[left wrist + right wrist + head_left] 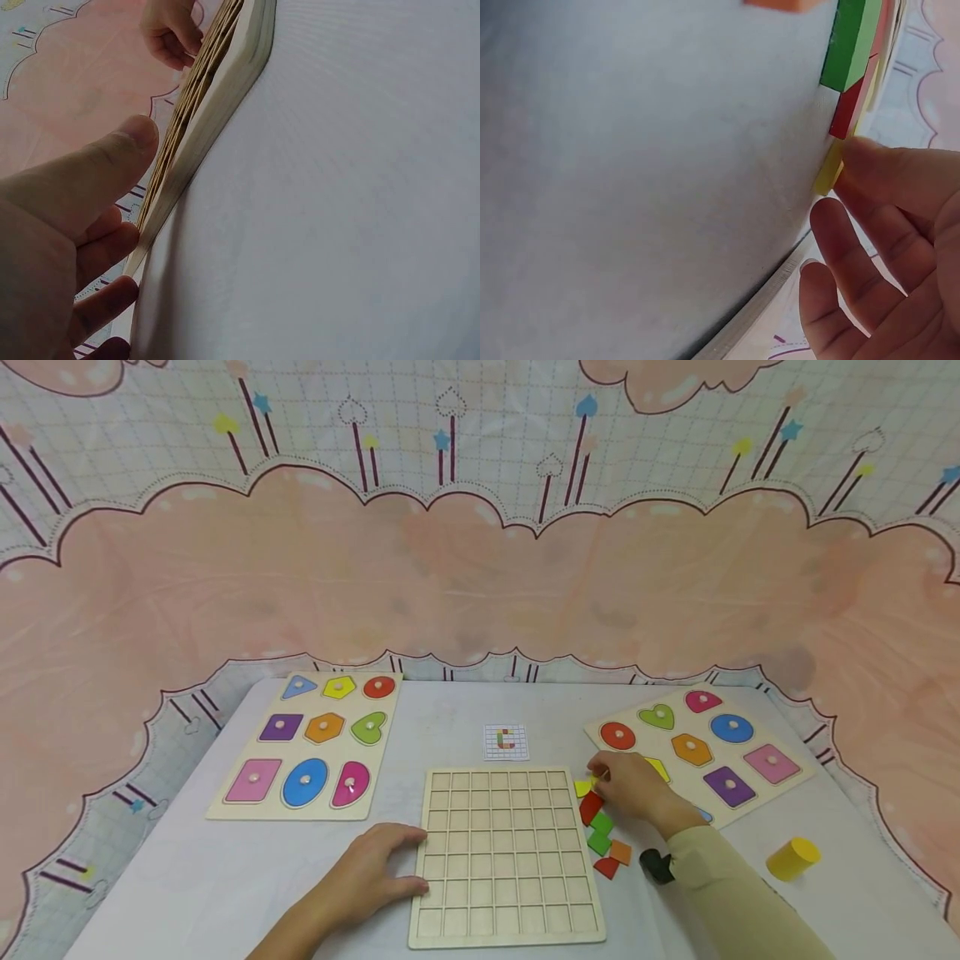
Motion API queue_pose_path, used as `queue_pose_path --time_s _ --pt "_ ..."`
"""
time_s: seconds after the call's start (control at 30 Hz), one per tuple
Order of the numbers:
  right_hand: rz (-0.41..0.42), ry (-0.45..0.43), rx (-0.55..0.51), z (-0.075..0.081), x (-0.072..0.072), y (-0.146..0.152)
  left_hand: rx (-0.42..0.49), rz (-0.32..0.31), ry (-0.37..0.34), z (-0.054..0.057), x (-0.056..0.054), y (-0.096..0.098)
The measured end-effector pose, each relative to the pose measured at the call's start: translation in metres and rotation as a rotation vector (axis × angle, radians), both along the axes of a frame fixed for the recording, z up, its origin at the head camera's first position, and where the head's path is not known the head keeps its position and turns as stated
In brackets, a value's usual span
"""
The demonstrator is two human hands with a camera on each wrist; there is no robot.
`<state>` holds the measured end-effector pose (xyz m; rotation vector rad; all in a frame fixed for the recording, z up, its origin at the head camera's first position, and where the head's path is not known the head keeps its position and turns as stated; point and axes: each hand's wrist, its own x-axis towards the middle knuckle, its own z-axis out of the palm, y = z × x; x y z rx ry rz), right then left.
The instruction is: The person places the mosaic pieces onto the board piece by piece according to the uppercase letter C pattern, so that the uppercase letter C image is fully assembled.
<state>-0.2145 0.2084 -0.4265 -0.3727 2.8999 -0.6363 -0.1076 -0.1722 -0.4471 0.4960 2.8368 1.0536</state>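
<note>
A wooden grid board (502,852) lies in front of me, its square cells bare. My left hand (375,864) rests at the board's left edge, thumb and fingers extended and spread; in the left wrist view the fingertips are right at the rim. Beyond the board's right side, my right hand (637,789) pinches a small yellow block (827,172) between thumb and index finger, the other fingers loosely bent. Close by lie a red block (591,808), green blocks (598,842), an orange block (620,852) and a red rounded piece (607,867).
Behind the grid board lies a small card (506,742) with a coloured pattern on a grid. Knobbed shape-puzzle boards flank it, one left (288,752), another right (723,756), partly under my right hand. A yellow cylinder (792,858) stands right of my sleeve.
</note>
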Motion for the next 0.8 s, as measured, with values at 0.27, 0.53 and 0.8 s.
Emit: queue_pose_path --time_s 0.27,0.53,0.8 --pt "-0.013 -0.009 -0.001 -0.0002 -0.0006 -0.0021 0.000 0.000 0.000 -0.0009 -0.0005 -0.0002" --pt "-0.025 0.001 -0.005 0.0000 0.0020 -0.0006 -0.008 -0.001 0.017 -0.0018 -0.0007 -0.0008" --pt "-0.016 0.018 -0.013 0.0011 0.0054 0.0016 -0.015 0.001 0.024 -0.0020 0.0000 -0.0012"
